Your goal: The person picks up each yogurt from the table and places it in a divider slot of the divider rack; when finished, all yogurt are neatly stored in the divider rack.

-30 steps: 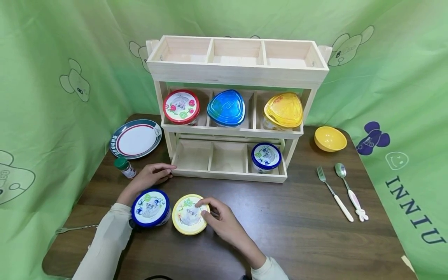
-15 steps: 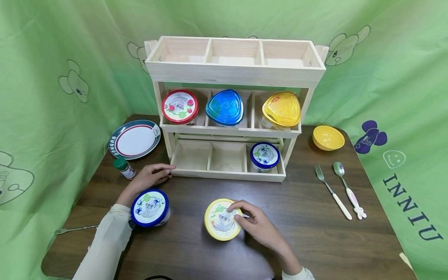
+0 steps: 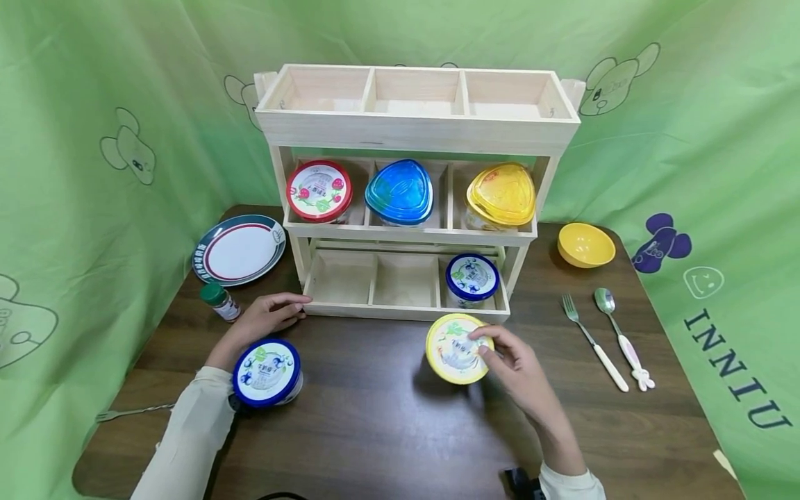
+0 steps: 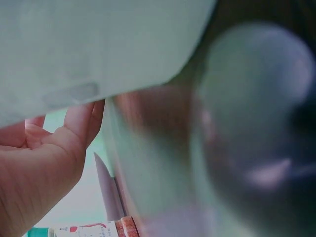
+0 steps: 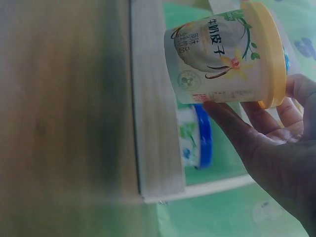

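In the head view my right hand (image 3: pixel 519 364) grips a round tub with a yellow lid (image 3: pixel 459 348) and holds it in the air, just in front of the wooden shelf's lower tray. The right wrist view shows my thumb against the side of the white tub (image 5: pixel 217 59), its label turned to the camera. My left hand (image 3: pixel 265 319) touches the left front corner of the wooden shelf (image 3: pixel 400 310) with its fingertips. A blue-lidded tub (image 3: pixel 267 373) stands on the table beside my left forearm. Another blue-lidded tub (image 3: pixel 472 278) sits in the lower tray's right compartment.
The middle tier holds a red-lidded tub (image 3: pixel 319 191), a blue-lidded jar (image 3: pixel 400 192) and a yellow-lidded jar (image 3: pixel 501 194). Left lie a plate (image 3: pixel 239 250), a green-capped bottle (image 3: pixel 221 301) and a fork (image 3: pixel 134 412). Right are a yellow bowl (image 3: pixel 586 245), fork (image 3: pixel 594 342) and spoon (image 3: pixel 625 339).
My right hand has carried the yellow-lidded tub from beside the blue-lidded one rightward, then forward toward the shelf's right side. My left hand has stayed at the shelf corner.
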